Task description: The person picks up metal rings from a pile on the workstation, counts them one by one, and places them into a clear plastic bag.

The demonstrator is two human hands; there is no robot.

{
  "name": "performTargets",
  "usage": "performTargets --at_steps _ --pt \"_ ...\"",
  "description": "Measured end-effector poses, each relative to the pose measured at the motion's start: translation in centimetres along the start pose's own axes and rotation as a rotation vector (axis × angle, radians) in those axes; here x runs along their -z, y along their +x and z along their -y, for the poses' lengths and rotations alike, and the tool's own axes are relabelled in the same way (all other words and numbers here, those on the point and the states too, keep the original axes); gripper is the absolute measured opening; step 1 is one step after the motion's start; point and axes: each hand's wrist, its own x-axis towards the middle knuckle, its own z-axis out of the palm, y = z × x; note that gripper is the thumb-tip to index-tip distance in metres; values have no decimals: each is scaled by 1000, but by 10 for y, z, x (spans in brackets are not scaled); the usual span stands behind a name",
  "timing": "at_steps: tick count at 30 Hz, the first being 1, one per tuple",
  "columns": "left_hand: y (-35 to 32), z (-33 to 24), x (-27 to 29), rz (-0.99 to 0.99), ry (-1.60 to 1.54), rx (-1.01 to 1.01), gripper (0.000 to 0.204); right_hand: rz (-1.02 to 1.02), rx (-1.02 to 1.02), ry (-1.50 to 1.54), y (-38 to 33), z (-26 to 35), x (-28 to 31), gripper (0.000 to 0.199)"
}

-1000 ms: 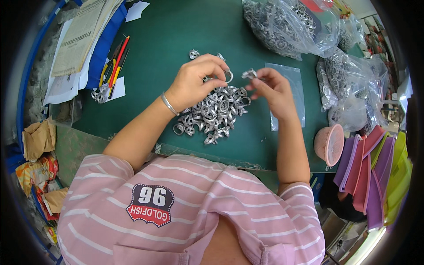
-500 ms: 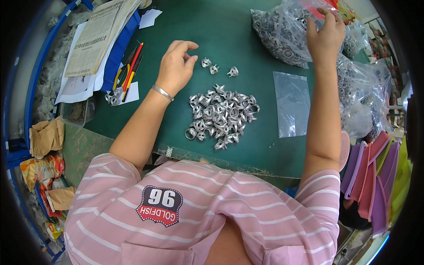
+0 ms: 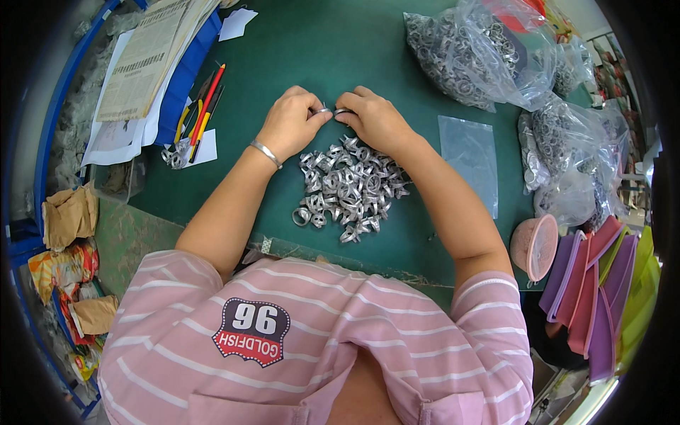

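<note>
We see both hands meeting at the far edge of a heap of small silver metal rings (image 3: 348, 185) that lies on the green table (image 3: 319, 49). The left hand (image 3: 289, 122), with a silver bangle (image 3: 265, 153) on its wrist, pinches 1 ring (image 3: 321, 110) between thumb and fingers. The right hand (image 3: 375, 119) is closed on another ring (image 3: 343, 111) in the same way, and the 2 pieces sit just beside each other between the fingertips, above the heap and not resting in it. We cannot tell whether the 2 rings touch.

To the right of the heap lies 1 flat, clear plastic bag (image 3: 468, 160). Beyond it, at the far right of the table, stand several bulging clear bags full of metal parts (image 3: 467, 53). A pink bowl (image 3: 535, 246) sits at the table's near right corner, with purple, pink and yellow-green pouches (image 3: 602, 290) just beside it.

On the left lie pencils and pens (image 3: 202, 108) in red, yellow and black, papers (image 3: 145, 60) over a blue folder, and a few loose rings (image 3: 174, 154) on a white slip. Crumpled wrappers (image 3: 67, 265) lie low beyond the table's left edge
</note>
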Motion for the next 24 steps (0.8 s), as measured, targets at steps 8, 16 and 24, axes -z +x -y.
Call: performTargets --at_steps 8,16,24 --pt "-11 1 7 96 -149 -27 18 -868 392 -407 16 19 143 18" --pt "-52 -35 9 149 50 -443 52 -338 287 -153 -64 29 110 32" --pt "-64 -38 -13 343 301 -591 58 -32 -32 -278 -135 34 30 61"
